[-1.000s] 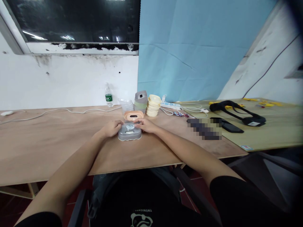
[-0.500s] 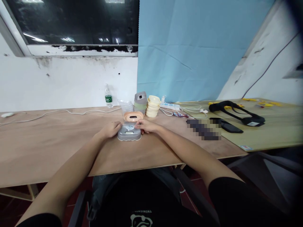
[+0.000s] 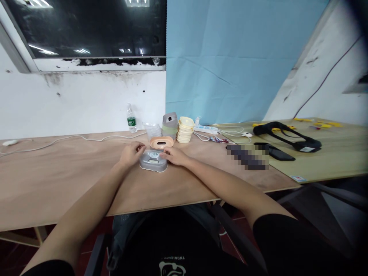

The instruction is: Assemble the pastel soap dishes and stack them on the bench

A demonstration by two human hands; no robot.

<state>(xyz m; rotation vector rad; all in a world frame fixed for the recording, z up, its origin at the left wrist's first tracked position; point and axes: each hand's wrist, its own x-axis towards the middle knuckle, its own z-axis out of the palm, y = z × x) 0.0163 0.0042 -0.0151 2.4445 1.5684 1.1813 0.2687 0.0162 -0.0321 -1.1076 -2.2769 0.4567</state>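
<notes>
Box, grey and with a shiny top, sits on the worktop between your two hands, and its long axis runs roughly from 9 o'clock to 3 o'clock, if 12 o'clock is toward the wall. Your right hand is the nearer one: its thumb lies at the upper edge of the box, at about 2 o'clock from the box centre, and it seems to touch there. From these right fingers, the box lies toward 8 o'clock. Whether they are clamped on the edge or only resting, I cannot tell.

Your left hand is at about 10 o'clock from the box, with the fingers bent inward just beside the corner; from them the box lies toward 4 o'clock. Contact there is not clear, and I cannot tell if thumb and fingers are together or apart.

Just beyond the box, near 1 o'clock, stands the peach container, between you and the cream stack farther along the same direction.
</notes>
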